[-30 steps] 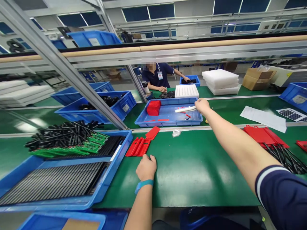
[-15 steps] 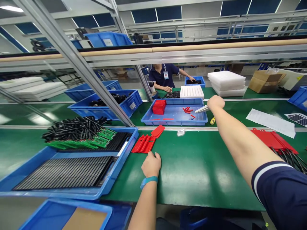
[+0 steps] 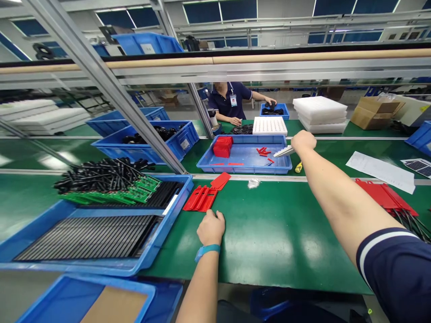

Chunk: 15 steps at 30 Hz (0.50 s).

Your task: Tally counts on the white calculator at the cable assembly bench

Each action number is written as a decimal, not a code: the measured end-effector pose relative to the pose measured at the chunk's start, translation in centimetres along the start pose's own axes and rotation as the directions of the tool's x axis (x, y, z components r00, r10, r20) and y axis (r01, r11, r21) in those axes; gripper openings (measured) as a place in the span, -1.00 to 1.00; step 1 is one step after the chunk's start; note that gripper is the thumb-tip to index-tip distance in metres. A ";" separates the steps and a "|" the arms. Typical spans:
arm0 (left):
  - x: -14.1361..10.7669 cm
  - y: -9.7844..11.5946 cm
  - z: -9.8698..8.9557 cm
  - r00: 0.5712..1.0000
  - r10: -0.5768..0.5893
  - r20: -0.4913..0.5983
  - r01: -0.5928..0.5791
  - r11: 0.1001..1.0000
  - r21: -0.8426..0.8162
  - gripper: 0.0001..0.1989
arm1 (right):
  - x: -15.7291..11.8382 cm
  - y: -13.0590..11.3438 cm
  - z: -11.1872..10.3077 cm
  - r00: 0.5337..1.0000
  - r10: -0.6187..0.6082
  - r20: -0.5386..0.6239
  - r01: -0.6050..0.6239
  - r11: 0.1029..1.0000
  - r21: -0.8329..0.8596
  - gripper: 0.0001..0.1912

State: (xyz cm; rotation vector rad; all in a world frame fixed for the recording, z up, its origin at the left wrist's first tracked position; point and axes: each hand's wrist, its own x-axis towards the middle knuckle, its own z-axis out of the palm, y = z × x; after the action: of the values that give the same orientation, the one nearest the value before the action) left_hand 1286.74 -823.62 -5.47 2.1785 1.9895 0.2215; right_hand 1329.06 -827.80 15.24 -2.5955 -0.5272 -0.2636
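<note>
right hand (image 3: 303,142) grips white strip (image 3: 283,151); left hand (image 3: 211,229) near red slotted piece (image 3: 201,198)

A slim white strip (image 3: 283,151) juts from the right hand (image 3: 303,142), slanting slightly down to the left over the right end of a shallow blue tray (image 3: 244,170) (its other end is hidden in the grip). A red plastic plate (image 3: 201,198), with raised ridges running across it and openings on its right side, lies flat on the green table (image 3: 269,233), its near edge just beside the left hand (image 3: 211,228).
</note>
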 end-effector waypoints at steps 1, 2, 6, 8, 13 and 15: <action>0.0 -0.1 0.1 1.000 0.001 -0.003 -0.001 1.000 0.001 -0.67 | 0.0 0.0 0.0 1.000 0.008 -0.006 -0.008 1.000 -0.003 -0.65; 0.1 -0.1 0.2 1.000 0.000 -0.005 0.000 1.000 0.003 -0.67 | 0.0 0.0 0.0 1.000 0.015 -0.013 -0.015 1.000 -0.005 -0.64; 0.1 -0.3 0.4 1.000 -0.002 -0.011 0.002 1.000 0.007 -0.68 | 0.0 0.1 0.0 0.999 0.032 -0.012 -0.032 0.999 -0.009 -0.64; 0.1 -0.3 0.5 1.000 -0.001 -0.012 0.001 1.000 0.007 -0.68 | 0.0 0.3 -0.1 0.999 0.044 -0.006 -0.044 0.999 -0.014 -0.67; 0.0 0.0 0.2 1.000 -0.007 -0.008 0.007 1.000 0.007 -0.68 | -0.2 0.7 -0.1 0.999 0.042 0.002 -0.042 0.999 -0.014 -0.69; 0.0 0.0 0.1 1.000 -0.008 -0.005 0.008 1.000 0.007 -0.67 | -0.3 0.9 -0.1 1.000 0.026 0.006 -0.026 1.000 -0.008 -0.68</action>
State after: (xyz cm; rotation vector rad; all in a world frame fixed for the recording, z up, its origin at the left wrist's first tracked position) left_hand 1286.78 -823.62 -5.56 2.1756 2.0043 0.2195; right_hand 1329.15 -828.69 14.82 -2.6099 -0.4957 -0.2495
